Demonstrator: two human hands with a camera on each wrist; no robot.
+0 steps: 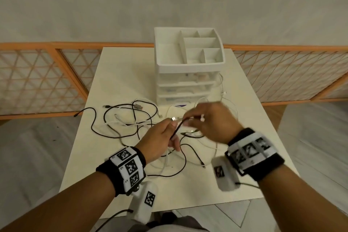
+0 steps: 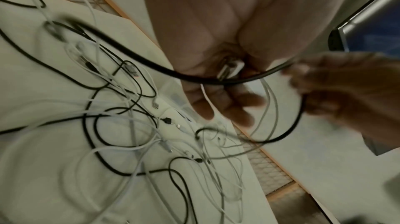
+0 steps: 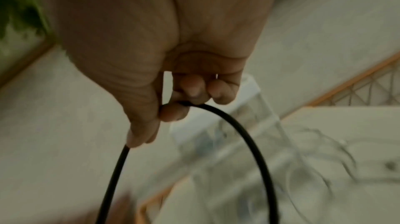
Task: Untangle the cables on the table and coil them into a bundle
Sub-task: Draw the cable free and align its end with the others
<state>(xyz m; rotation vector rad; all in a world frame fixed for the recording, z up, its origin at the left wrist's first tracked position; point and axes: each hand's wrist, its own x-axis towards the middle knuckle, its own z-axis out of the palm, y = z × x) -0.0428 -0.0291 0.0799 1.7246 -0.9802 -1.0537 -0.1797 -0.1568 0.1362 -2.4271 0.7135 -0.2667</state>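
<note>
A tangle of black and white cables (image 1: 131, 118) lies across the middle of the cream table (image 1: 116, 73). My left hand (image 1: 174, 128) is raised above it and pinches a silver USB plug (image 1: 173, 118) between thumb and fingers. The left wrist view shows that plug (image 2: 230, 68) at the fingertips. A black cable (image 2: 151, 63) runs across the fingers just below it, and pale cables hang down beside it. Close on the right, my right hand (image 1: 190, 121) pinches the same black cable (image 3: 238, 133) between thumb and fingertips (image 3: 173, 113). The cable loops down from there.
A white drawer organiser (image 1: 188, 66) with an open divided top tray stands at the back centre of the table. White cables trail beside its right side. An orange lattice fence (image 1: 47, 81) runs behind the table. The table's front edge is near my wrists.
</note>
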